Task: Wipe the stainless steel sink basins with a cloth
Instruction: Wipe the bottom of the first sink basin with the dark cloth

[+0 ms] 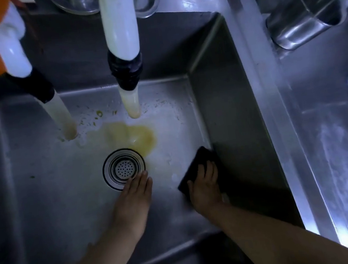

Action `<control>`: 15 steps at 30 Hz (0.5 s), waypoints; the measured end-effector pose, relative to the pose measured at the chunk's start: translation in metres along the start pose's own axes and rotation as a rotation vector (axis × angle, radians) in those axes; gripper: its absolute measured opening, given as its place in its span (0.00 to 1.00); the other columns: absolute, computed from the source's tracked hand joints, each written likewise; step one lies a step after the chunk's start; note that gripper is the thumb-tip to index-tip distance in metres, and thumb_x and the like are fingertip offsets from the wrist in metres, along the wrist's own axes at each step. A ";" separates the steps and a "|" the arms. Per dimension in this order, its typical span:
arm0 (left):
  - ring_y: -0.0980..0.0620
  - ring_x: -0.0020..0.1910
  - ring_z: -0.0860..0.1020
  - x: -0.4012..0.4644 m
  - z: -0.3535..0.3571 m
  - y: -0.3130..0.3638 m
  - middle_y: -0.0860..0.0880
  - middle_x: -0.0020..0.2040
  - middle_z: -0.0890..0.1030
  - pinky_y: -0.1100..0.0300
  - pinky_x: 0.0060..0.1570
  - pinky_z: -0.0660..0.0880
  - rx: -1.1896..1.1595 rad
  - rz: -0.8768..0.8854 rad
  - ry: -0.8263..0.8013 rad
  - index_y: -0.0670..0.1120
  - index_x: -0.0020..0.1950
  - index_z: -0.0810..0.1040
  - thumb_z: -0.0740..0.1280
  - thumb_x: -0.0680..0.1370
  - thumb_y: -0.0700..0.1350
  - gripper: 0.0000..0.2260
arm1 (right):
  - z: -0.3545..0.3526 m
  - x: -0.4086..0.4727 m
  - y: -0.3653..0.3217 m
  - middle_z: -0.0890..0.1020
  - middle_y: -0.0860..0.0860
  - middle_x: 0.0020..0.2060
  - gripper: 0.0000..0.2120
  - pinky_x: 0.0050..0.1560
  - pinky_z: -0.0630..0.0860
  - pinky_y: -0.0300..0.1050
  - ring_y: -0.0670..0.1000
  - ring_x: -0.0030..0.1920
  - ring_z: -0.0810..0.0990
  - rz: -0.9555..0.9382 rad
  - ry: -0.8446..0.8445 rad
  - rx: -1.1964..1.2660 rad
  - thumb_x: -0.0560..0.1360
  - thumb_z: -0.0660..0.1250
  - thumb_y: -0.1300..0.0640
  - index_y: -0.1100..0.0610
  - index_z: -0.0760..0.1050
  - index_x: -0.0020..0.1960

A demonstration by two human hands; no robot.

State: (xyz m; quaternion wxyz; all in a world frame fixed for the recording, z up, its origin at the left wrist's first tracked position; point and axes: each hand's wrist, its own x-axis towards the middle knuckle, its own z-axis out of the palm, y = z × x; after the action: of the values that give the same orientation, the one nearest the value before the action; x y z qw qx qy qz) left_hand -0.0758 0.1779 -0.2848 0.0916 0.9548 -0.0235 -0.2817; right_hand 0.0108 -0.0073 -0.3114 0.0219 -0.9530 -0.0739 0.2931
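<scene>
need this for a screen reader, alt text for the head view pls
Inside a stainless steel sink basin, the right hand presses a dark cloth flat near the right wall, while the left hand rests open beside the round perforated drain strainer. A yellowish puddle lies beneath two pale hoses.

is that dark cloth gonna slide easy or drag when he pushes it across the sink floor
The dark cloth lies flat under the right hand, so probably soft and floppy. The basin floor looks wet, so it likely slides easily, though it may bunch against the wall.

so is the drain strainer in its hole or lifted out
In. The strainer sits flush in the basin floor, ringed by its rim, with the left hand's fingertips resting at its edge.
</scene>
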 end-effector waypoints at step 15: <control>0.43 0.62 0.76 0.009 -0.010 0.007 0.40 0.64 0.76 0.56 0.67 0.40 0.064 -0.056 0.143 0.38 0.63 0.77 0.45 0.67 0.37 0.31 | -0.072 0.192 -0.081 0.44 0.62 0.76 0.34 0.74 0.47 0.50 0.58 0.77 0.42 -0.303 0.309 -0.033 0.79 0.53 0.48 0.62 0.44 0.77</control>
State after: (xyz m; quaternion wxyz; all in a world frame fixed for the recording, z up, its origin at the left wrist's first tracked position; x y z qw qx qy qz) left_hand -0.0622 0.1714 -0.2799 0.0545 0.9752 0.0007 -0.2144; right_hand 0.1976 0.1027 -0.3518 0.0612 -0.9648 -0.2171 0.1354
